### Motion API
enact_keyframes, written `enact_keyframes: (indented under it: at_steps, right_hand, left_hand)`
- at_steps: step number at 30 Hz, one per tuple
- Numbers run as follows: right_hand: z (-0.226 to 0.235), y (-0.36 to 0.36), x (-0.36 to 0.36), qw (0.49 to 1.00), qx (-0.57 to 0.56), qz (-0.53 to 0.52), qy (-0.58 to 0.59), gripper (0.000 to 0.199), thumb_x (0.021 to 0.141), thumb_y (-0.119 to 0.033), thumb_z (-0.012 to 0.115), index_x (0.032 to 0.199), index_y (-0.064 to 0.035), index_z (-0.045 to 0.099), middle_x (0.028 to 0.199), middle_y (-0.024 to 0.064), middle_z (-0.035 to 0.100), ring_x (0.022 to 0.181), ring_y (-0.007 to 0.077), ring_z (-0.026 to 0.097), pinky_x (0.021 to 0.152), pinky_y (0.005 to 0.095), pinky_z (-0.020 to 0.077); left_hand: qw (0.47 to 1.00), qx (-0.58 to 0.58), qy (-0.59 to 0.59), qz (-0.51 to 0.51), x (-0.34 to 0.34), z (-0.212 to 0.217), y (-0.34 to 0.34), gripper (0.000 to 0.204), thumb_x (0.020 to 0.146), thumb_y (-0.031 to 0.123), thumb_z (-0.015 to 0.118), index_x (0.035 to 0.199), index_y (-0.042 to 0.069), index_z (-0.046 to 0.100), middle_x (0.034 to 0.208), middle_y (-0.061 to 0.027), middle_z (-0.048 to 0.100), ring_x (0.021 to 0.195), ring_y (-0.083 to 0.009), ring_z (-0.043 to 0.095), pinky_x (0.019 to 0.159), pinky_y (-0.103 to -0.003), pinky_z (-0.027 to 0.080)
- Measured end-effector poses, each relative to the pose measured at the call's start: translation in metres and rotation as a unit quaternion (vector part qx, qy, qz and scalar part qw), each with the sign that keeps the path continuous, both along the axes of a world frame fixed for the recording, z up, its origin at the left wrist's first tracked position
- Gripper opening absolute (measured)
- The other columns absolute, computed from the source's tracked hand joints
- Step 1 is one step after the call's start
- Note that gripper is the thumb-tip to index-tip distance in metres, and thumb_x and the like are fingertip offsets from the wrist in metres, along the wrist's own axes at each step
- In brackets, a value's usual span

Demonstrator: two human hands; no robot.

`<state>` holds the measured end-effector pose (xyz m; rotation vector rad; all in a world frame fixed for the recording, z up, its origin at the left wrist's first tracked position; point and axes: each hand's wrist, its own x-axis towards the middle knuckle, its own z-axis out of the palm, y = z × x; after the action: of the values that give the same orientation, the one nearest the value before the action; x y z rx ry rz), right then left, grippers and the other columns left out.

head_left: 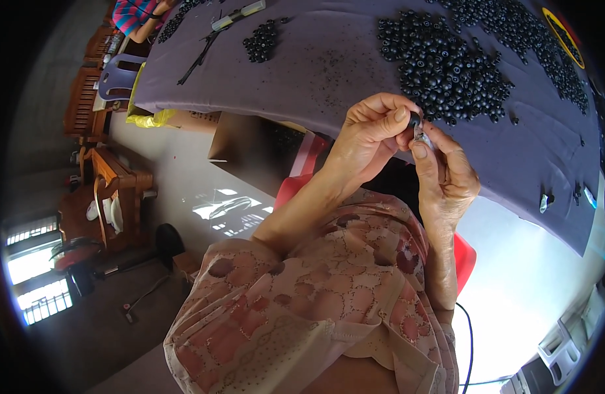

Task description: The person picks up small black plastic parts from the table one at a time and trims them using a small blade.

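Observation:
Close together over the table's near edge, my two hands meet at a small round black part (414,120). My left hand (375,128) pinches this part between thumb and fingertips. My right hand (447,174) is closed on a small clear, shiny piece (422,136) that reaches up to the black part; its exact kind is too small to make out. Just beyond the hands lies a large heap of similar black parts (440,65) on the purple-grey tablecloth (302,85).
A smaller black heap (262,42) and a thin dark rod (201,59) lie farther left. A yellow-rimmed container (565,38) stands at far right. Below the table edge is an open cardboard box (250,148). Another person's arm (147,27) shows at upper left.

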<state>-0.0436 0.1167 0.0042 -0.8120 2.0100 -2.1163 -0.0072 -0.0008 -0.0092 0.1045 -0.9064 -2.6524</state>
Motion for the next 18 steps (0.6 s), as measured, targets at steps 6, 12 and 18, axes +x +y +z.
enact_keyframes:
  at_steps: [6,12,18]
  right_hand:
    - [-0.0018,0.0006,0.0012,1.000,0.003,0.003,0.003,0.021,0.078,-0.003,0.058,0.098,0.0036,0.057,0.083,0.0058,0.061,0.072,0.0067,0.054,0.067,0.0182,0.0448]
    - [-0.0026,0.0001,0.0002,1.000,0.007,0.005,-0.009,0.020,0.079,-0.003,0.057,0.098,0.0037,0.057,0.084,0.0063,0.061,0.073,0.0066,0.054,0.068,0.0188,0.0452]
    - [0.0000,-0.0048,-0.0058,0.999,-0.013,0.019,-0.041,0.019,0.079,-0.002,0.056,0.098,0.0037,0.057,0.084,0.0064,0.060,0.073,0.0070,0.054,0.069,0.0201,0.0454]
  left_hand:
    - [0.999,-0.037,0.011,-0.008,0.0012,-0.0056,-0.0011,0.012,0.081,0.013,0.054,0.089,0.005,0.058,0.086,-0.0097,0.059,0.058,-0.0062,0.054,0.057,-0.018,0.045]
    - [0.999,-0.036,0.011,-0.002,0.0000,-0.0082,-0.0006,0.012,0.081,0.013,0.054,0.089,0.005,0.058,0.085,-0.0094,0.059,0.059,-0.0072,0.053,0.057,-0.019,0.045]
    - [1.000,-0.005,-0.002,0.028,-0.0028,-0.0036,0.0020,0.011,0.079,0.009,0.057,0.087,0.001,0.059,0.075,-0.0062,0.059,0.059,-0.0100,0.052,0.055,-0.021,0.044]
